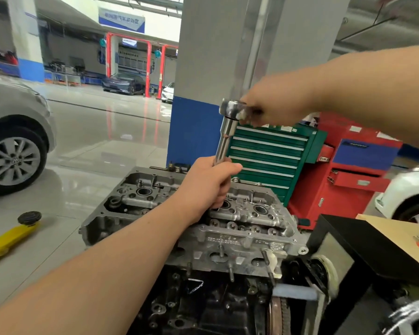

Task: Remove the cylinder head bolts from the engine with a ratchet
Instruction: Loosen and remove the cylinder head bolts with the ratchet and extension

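Clearly, the work stands in a garage with a glossy pale floor (102,131), a grey and blue pillar (203,81), a silver car (12,131) at the left, and a green drawer cabinet (271,155) beside a red tool trolley (348,170) behind the engine. The grey aluminium cylinder head (240,226) sits on top of the dark engine block (203,305), in the middle of the view.

The left hand (203,187) is wrapped around the lower part of the long shiny steel extension bar (224,139), which stands almost upright, a little tilted, over the head. Its lower end is hidden by this hand, so I cannot tell which bolt it meets. The right hand (273,102) grips the handle of the chrome ratchet (232,108) at the top of the bar.

I judge that the task is in progress: the head is still on the block, and how many bolts are already out cannot be seen.
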Motion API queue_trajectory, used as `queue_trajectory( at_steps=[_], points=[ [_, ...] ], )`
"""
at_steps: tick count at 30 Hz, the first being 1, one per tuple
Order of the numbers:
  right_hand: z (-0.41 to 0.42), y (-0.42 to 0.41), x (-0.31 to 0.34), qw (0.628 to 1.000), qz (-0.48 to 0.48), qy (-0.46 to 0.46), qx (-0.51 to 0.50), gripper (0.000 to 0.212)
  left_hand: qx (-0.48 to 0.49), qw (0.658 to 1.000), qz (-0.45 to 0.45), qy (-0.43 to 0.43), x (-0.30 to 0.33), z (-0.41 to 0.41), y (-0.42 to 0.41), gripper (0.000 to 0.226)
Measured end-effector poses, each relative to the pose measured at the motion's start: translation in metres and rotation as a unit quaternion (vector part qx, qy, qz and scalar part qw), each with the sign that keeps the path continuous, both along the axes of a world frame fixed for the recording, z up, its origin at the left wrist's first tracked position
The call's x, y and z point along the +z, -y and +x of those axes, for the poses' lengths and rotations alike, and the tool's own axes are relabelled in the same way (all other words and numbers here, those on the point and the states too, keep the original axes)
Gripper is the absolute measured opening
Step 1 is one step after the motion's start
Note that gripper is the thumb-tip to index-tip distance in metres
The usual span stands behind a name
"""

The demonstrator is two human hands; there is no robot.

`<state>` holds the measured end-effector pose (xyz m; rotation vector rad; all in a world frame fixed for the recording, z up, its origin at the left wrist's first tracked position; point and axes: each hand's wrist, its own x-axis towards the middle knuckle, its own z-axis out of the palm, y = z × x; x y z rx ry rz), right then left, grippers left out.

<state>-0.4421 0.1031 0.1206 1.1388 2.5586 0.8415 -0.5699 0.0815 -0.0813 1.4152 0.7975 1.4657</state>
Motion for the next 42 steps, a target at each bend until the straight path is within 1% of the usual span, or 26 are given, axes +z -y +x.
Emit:
queue_trajectory(
  at_steps=[2, 4, 6, 7, 8, 9, 10, 12, 14, 16, 18, 20, 23, 25, 27, 28, 30, 32, 33, 34, 36, 38, 39, 40, 41, 42],
  points=[
    [-0.015, -0.004, -0.007, 0.998, 0.012, -0.047, 0.042, 0.012, -0.004, 1.000, 0.000, 0.006, 0.000, -0.001, 0.001, 0.043],
    [-0.027, -0.001, -0.013, 0.993, 0.003, -0.092, 0.079, 0.013, 0.008, 1.000, 0.000, 0.019, 0.000, -0.003, 0.001, 0.042],
    [-0.033, 0.004, -0.018, 0.990, 0.008, -0.117, 0.080, 0.010, 0.037, 0.999, 0.001, 0.028, -0.001, -0.004, 0.002, 0.045],
    [-0.034, 0.005, -0.020, 0.990, 0.028, -0.124, 0.062, 0.014, 0.058, 0.998, 0.005, 0.032, -0.001, -0.004, 0.003, 0.048],
    [-0.032, 0.004, -0.021, 0.990, 0.062, -0.123, 0.036, 0.022, 0.082, 0.996, 0.013, 0.036, -0.002, -0.005, 0.003, 0.050],
    [-0.028, 0.005, -0.022, 0.989, 0.094, -0.114, 0.002, 0.028, 0.106, 0.993, 0.022, 0.038, -0.003, -0.005, 0.002, 0.052],
    [-0.023, 0.008, -0.022, 0.988, 0.110, -0.098, -0.036, 0.029, 0.130, 0.990, 0.032, 0.033, -0.005, -0.004, 0.000, 0.053],
    [-0.010, 0.011, -0.024, 0.989, 0.084, -0.086, -0.083, 0.028, 0.176, 0.983, 0.044, -0.007, -0.006, 0.000, -0.004, 0.052],
    [-0.002, 0.011, -0.025, 0.988, 0.045, -0.128, -0.080, 0.027, 0.191, 0.980, 0.033, -0.031, -0.004, 0.005, -0.005, 0.049],
    [-0.005, 0.011, -0.025, 0.986, 0.057, -0.144, -0.062, 0.027, 0.137, 0.990, 0.010, 0.003, -0.002, 0.003, -0.004, 0.045],
    [-0.012, 0.008, -0.024, 0.986, 0.085, -0.142, -0.038, 0.033, 0.037, 0.999, -0.005, 0.030, -0.001, -0.004, -0.002, 0.046],
    [-0.018, 0.001, -0.023, 0.986, 0.067, -0.150, 0.023, 0.035, -0.036, 0.999, -0.006, 0.014, 0.001, -0.010, 0.001, 0.047],
    [-0.032, -0.006, -0.026, 0.981, 0.001, -0.166, 0.100, 0.025, -0.062, 0.998, -0.017, -0.016, 0.003, -0.011, 0.002, 0.046],
    [-0.043, -0.007, -0.031, 0.978, 0.015, -0.186, 0.097, 0.020, -0.054, 0.998, -0.021, -0.006, 0.004, -0.013, 0.002, 0.047],
    [-0.041, -0.008, -0.034, 0.976, 0.056, -0.205, 0.039, 0.023, -0.030, 0.999, -0.025, 0.002, 0.003, -0.017, 0.002, 0.046],
    [-0.033, -0.007, -0.034, 0.976, 0.084, -0.199, -0.002, 0.024, 0.001, 1.000, -0.018, -0.005, 0.001, -0.017, 0.001, 0.044],
    [-0.014, -0.001, -0.033, 0.978, 0.119, -0.153, -0.076, 0.024, 0.100, 0.994, 0.018, -0.031, -0.003, -0.010, 0.002, 0.043],
    [-0.009, 0.005, -0.031, 0.980, 0.115, -0.124, -0.101, 0.026, 0.179, 0.983, 0.036, -0.029, -0.003, -0.002, 0.003, 0.043],
    [-0.013, 0.005, -0.029, 0.980, 0.116, -0.128, -0.097, 0.025, 0.193, 0.981, 0.025, -0.015, -0.002, 0.000, 0.005, 0.040],
    [-0.019, 0.003, -0.029, 0.980, 0.117, -0.137, -0.088, 0.023, 0.187, 0.982, 0.006, 0.004, 0.000, 0.000, 0.008, 0.036],
    [-0.026, -0.004, -0.030, 0.979, 0.097, -0.174, -0.037, 0.025, 0.139, 0.989, -0.026, 0.034, 0.006, -0.001, 0.013, 0.029],
    [-0.028, -0.008, -0.031, 0.976, 0.022, -0.207, 0.069, 0.031, 0.106, 0.994, -0.032, 0.005, 0.009, 0.001, 0.017, 0.031],
    [-0.028, -0.009, -0.033, 0.971, -0.007, -0.206, 0.118, 0.030, 0.096, 0.995, -0.038, -0.015, 0.010, 0.003, 0.019, 0.033],
    [-0.029, -0.007, -0.035, 0.970, -0.016, -0.196, 0.146, 0.028, 0.093, 0.994, -0.041, -0.031, 0.013, 0.003, 0.021, 0.034],
    [-0.032, -0.006, -0.034, 0.971, -0.011, -0.192, 0.145, 0.027, 0.095, 0.994, -0.043, -0.042, 0.016, 0.002, 0.022, 0.034],
    [-0.036, -0.005, -0.033, 0.972, 0.004, -0.199, 0.122, 0.026, 0.111, 0.991, -0.041, -0.054, 0.020, -0.001, 0.023, 0.032]
  ],
)
